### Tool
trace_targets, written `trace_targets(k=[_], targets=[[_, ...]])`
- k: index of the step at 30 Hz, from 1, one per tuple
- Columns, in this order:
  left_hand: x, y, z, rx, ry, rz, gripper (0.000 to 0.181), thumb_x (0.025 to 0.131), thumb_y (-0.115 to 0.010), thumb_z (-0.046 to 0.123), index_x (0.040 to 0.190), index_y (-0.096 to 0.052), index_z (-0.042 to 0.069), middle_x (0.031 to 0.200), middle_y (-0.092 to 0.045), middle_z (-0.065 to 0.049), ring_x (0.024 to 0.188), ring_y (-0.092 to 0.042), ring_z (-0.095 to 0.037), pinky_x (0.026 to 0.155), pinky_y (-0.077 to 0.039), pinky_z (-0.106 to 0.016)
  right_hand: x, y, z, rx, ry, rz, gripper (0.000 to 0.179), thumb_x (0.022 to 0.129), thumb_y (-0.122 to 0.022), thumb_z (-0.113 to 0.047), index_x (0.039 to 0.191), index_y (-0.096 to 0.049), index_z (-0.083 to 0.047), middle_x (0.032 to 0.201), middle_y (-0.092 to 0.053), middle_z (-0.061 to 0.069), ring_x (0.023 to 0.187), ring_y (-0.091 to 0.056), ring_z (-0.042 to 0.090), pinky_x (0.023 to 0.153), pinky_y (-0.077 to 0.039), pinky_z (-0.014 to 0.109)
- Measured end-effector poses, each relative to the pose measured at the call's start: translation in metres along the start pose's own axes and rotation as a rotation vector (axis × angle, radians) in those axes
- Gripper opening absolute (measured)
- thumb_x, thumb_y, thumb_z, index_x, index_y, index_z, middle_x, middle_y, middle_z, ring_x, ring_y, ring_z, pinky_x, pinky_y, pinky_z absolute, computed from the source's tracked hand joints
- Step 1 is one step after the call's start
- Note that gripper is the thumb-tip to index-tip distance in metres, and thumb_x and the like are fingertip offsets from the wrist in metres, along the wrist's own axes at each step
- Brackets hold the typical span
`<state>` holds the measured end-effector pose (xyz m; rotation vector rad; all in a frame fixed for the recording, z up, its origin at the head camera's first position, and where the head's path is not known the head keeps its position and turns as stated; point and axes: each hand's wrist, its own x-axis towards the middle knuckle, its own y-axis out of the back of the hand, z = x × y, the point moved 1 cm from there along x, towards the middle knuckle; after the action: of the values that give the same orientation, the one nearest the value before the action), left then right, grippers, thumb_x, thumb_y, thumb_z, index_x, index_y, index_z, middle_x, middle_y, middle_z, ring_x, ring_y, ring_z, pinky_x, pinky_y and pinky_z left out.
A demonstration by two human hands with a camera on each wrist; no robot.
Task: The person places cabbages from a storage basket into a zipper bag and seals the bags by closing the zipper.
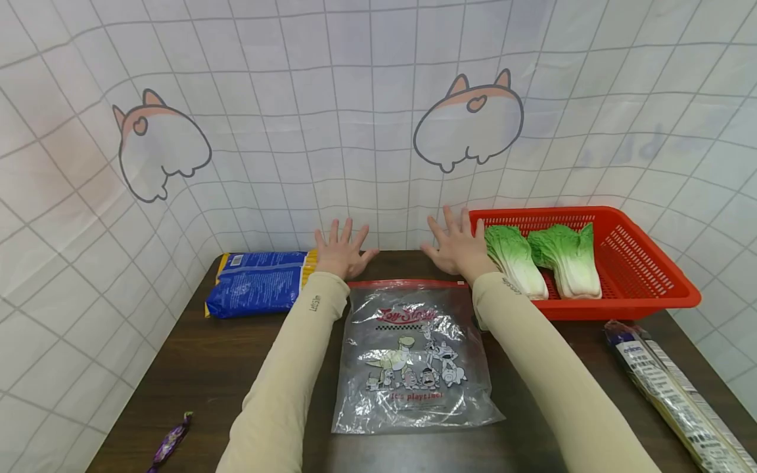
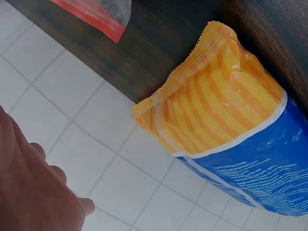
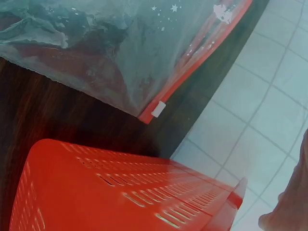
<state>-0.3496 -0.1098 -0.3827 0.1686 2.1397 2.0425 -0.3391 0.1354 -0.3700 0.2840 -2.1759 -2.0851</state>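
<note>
Both hands reach forward with fingers spread and hold nothing. My left hand (image 1: 341,253) is raised beside the yellow-striped end of a blue packet (image 1: 257,281), which fills much of the left wrist view. My right hand (image 1: 460,249) is by the left end of a red plastic basket (image 1: 641,303). Two Chinese cabbages, a left one (image 1: 517,263) and a right one (image 1: 569,263), lie in that basket. Between the forearms a clear zip bag (image 1: 414,355) with cartoon figures lies flat, its red zip edge toward the wall. A white slider (image 3: 158,109) sits at one end of the zip.
A purple wrapped candy (image 1: 170,441) lies at the front left of the dark wooden table (image 1: 195,374). Long silvery packets (image 1: 680,401) lie along the right side. A white gridded cloth (image 1: 331,131) with dog drawings hangs behind the table.
</note>
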Motion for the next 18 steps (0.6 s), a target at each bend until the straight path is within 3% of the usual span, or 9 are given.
trace_targets(k=[5, 8, 12, 14, 18], targets=[[0.002, -0.004, 0.000, -0.023, -0.004, -0.018, 0.069, 0.100, -0.022, 0.063, 0.159, -0.014, 0.028, 0.163, -0.007, -0.011, 0.148, -0.002, -0.037, 0.112, -0.002, -0.065, -0.001, 0.001, -0.001, -0.011, 0.002, -0.008, 0.070, 0.101, -0.024, -0.059, 0.159, -0.005, -0.023, 0.163, 0.011, 0.012, 0.145, 0.010, 0.044, 0.112, 0.003, 0.065], [0.004, -0.011, 0.005, -0.163, -0.044, -0.060, 0.069, 0.100, -0.030, 0.060, 0.157, -0.023, 0.022, 0.162, -0.017, -0.012, 0.148, -0.013, -0.036, 0.113, -0.006, -0.064, -0.003, -0.001, 0.000, -0.007, 0.021, 0.009, 0.070, 0.102, -0.032, -0.054, 0.159, -0.011, -0.019, 0.163, -0.001, 0.016, 0.145, -0.004, 0.046, 0.113, -0.008, 0.063], [0.004, -0.037, 0.017, -0.382, -0.146, -0.090, 0.063, 0.099, -0.049, 0.050, 0.148, -0.043, 0.011, 0.152, -0.039, -0.013, 0.141, -0.032, -0.032, 0.112, -0.021, -0.059, -0.013, -0.011, -0.004, 0.004, 0.113, 0.112, 0.064, 0.099, -0.052, -0.038, 0.152, -0.033, -0.007, 0.152, -0.032, 0.024, 0.135, -0.033, 0.046, 0.107, -0.032, 0.058], [0.001, -0.052, 0.020, -0.444, -0.181, -0.070, 0.059, 0.096, -0.058, 0.045, 0.141, -0.051, 0.008, 0.142, -0.050, -0.014, 0.132, -0.044, -0.030, 0.109, -0.032, -0.054, -0.021, -0.021, -0.009, 0.032, 0.155, 0.164, 0.059, 0.097, -0.057, -0.032, 0.147, -0.041, -0.004, 0.143, -0.043, 0.025, 0.128, -0.043, 0.045, 0.101, -0.040, 0.057], [-0.005, -0.074, 0.018, -0.530, -0.186, -0.006, 0.054, 0.090, -0.069, 0.041, 0.128, -0.062, 0.004, 0.119, -0.063, -0.011, 0.108, -0.059, -0.025, 0.097, -0.044, -0.045, -0.037, -0.037, -0.019, 0.190, 0.183, 0.156, 0.054, 0.096, -0.058, -0.027, 0.143, -0.047, -0.003, 0.132, -0.053, 0.023, 0.117, -0.053, 0.040, 0.095, -0.046, 0.053]])
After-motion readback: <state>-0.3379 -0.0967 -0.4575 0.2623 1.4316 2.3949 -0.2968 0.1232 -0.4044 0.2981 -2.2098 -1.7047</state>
